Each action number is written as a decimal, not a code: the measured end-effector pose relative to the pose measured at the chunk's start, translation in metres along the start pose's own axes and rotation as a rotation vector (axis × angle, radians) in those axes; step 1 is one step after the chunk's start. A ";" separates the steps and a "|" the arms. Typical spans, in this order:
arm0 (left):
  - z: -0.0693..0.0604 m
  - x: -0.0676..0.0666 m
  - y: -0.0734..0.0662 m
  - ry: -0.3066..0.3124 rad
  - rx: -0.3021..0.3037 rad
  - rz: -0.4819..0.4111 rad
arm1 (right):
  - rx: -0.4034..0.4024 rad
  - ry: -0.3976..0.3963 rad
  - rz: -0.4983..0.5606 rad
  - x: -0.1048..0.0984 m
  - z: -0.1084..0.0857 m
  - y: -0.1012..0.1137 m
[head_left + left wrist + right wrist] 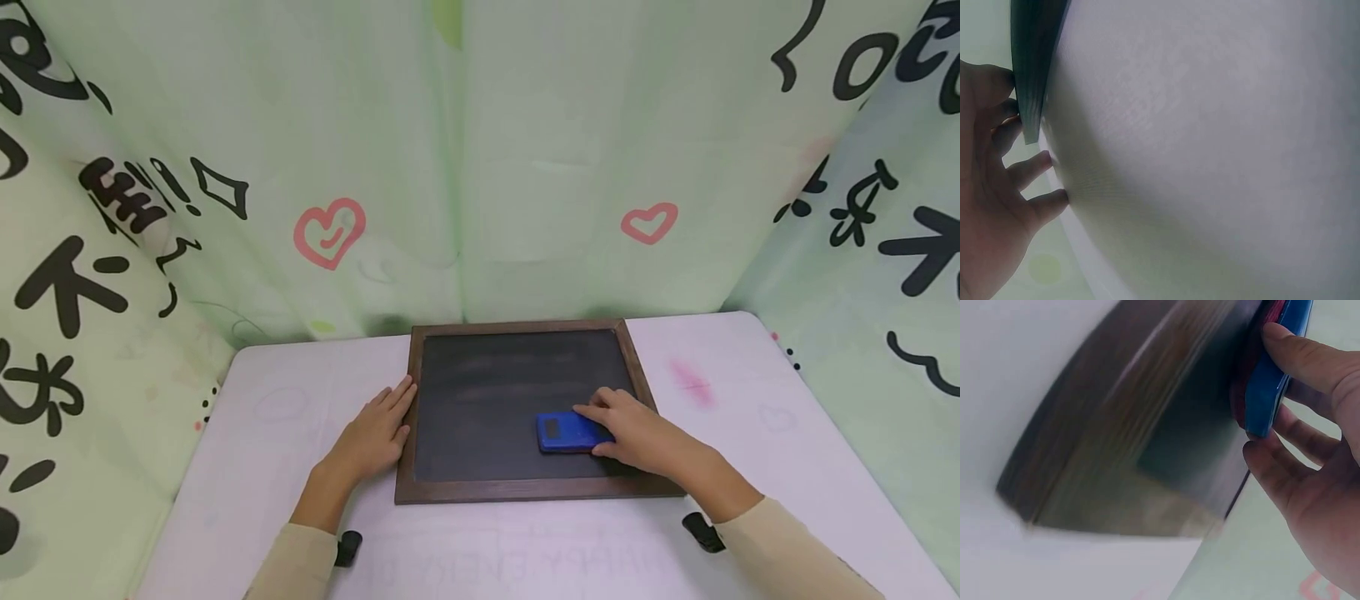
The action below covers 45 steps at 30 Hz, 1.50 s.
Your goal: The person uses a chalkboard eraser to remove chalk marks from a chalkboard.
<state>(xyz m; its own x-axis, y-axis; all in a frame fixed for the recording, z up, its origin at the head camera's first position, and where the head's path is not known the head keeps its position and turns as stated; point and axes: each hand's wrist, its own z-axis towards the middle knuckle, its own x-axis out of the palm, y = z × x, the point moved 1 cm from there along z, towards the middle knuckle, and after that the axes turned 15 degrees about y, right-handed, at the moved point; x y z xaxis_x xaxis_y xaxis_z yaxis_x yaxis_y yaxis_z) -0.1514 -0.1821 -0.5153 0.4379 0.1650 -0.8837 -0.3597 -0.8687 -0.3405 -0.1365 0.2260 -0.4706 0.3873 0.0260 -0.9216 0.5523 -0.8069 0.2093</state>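
Note:
A small chalkboard [487, 400] with a brown wooden frame lies flat on the table. Near its lower right, a blue chalkboard eraser [566, 433] rests on the black surface. My right hand [637, 429] grips the eraser's right end, thumb on the near side and fingers on the far side. The right wrist view shows the eraser [1266, 394] with its dark reddish pad toward the board. My left hand [373, 437] rests against the frame's left edge with fingers extended. In the left wrist view, the fingertips touch the dark frame [1032, 75] and the tabletop.
The white table [300, 400] carries a pink smudge [692, 383] right of the board. Pale green curtains [525, 167] with black lettering and pink hearts hang behind the table and along both sides. Dark bands with small black devices [703, 532] sit at the wrists.

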 end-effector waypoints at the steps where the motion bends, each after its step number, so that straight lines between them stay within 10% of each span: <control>1: 0.000 0.000 0.000 -0.003 0.001 0.000 | 0.014 0.001 0.008 0.000 -0.002 -0.004; 27: -0.001 0.005 -0.004 0.003 -0.005 -0.022 | 0.065 -0.019 0.102 0.001 -0.026 -0.041; 45: 0.001 0.002 -0.001 -0.003 -0.027 -0.033 | 0.118 -0.128 0.181 -0.060 -0.033 -0.051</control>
<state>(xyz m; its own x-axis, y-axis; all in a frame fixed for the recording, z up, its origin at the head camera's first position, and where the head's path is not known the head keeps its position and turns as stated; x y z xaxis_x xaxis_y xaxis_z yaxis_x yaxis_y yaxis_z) -0.1512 -0.1804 -0.5177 0.4469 0.1947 -0.8731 -0.3232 -0.8749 -0.3606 -0.1633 0.2850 -0.4151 0.3712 -0.1945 -0.9079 0.3897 -0.8549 0.3425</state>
